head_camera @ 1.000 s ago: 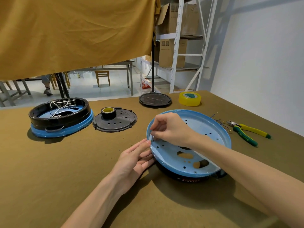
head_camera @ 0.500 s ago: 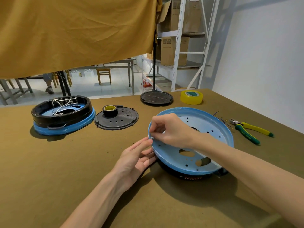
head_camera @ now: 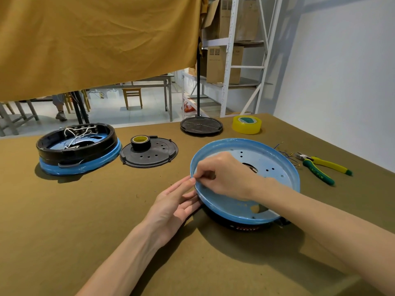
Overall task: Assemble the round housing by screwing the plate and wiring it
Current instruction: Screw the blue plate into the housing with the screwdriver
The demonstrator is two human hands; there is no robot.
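Fingers of the left hand lie straight and relaxed against the outer rim of the round blue plate, steadying it where it sits on the black housing base on the olive-brown worktop. Just across that rim, the right hand reaches inside the plate with thumb and forefinger pinched together at the inner edge; whatever they pinch is too small to make out, though a screw seems likely.

Risk starts at that pinch. A part that small could slip and roll across the plate, dropping through one of the large cut-outs beyond the right wrist into the base below, where it would be hard to fetch out. If it is a screw started at a slant, the thread may bind. The left hand only presses, so a hard twist could turn the plate on the base and shift the holes out of line.

Beyond the right hand, loose wire offcuts and green-and-yellow pliers lie near the plate's far rim; a sweeping forearm could scatter them. Farther left of the left hand sit a black perforated disc carrying a black tape roll, and a second wired black-and-blue housing, well apart.
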